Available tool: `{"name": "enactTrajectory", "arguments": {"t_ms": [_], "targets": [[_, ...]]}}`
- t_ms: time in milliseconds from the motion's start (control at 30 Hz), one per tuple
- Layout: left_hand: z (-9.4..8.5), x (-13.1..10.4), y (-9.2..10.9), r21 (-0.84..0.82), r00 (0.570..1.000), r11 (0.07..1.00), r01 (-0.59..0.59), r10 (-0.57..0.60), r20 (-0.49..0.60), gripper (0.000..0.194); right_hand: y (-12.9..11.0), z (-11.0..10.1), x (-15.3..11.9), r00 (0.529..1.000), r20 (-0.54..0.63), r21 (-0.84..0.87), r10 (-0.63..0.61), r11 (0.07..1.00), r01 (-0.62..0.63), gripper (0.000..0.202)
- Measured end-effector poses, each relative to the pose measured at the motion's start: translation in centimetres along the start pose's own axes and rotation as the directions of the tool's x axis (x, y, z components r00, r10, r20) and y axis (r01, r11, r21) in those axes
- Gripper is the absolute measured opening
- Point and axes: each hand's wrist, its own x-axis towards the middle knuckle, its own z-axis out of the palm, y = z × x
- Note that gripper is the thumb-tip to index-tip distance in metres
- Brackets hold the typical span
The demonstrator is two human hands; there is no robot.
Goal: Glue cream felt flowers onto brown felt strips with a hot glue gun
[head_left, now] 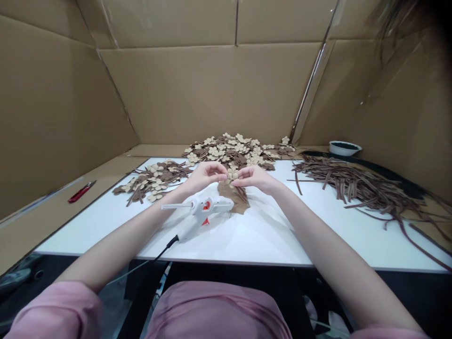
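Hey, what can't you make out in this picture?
All in the head view:
- Whether the left hand and right hand grip the cream flower: fingertips cover its edges.
- The number of flowers in the far pile: they overlap and look small.
- What the white bowl holds: dark, too small.
- Where the brown strips end: some leave at the right edge.

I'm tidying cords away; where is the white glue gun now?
In the head view, the white plastic glue gun stands on the white board, left of centre, beside the left forearm.
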Motion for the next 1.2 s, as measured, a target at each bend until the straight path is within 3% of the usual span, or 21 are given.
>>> {"name": "enactTrajectory", "arguments": {"t_ms": [333,500,633,767,1000,1200], "targets": [[0.1,-0.2,0.4,0.239,0.999,0.970,-0.046,0.045,0.010,0.021,-0.3,0.6,-0.2,1.000,-0.014,0.062,0.023,0.998,-0.022,0.050],[0.2,0.0,0.3,0.370,0.986,0.914,-0.166,0.164,0.039,0.018,0.0,0.7,0.0,1.000,-0.024,0.045,-0.006,0.999,0.007,0.054],[0.3,0.0,0.5,0.412,0.985,0.894,-0.174,0.165,0.058,0.021,-0.1,0.9,0.0,0.999,-0.028,0.025,-0.039,0.999,0.039,0.052],[0.4,-0.1,0.7,0.324,0.988,0.935,-0.141,0.111,0.110,0.020,-0.1,0.9,0.0,0.999,-0.022,0.020,-0.048,0.999,0.048,0.052],[0.6,0.0,0.3,-0.027,0.985,1.000,0.000,0.005,0.174,0.027,0.0,1.0,0.0,0.998,-0.012,-0.006,-0.067,0.998,0.067,0.049],[0.4,0.0,0.3,-0.067,0.986,0.997,0.028,-0.017,0.167,0.030,-0.1,1.1,-0.1,0.998,0.005,0.000,-0.067,0.998,0.067,0.048]]}}
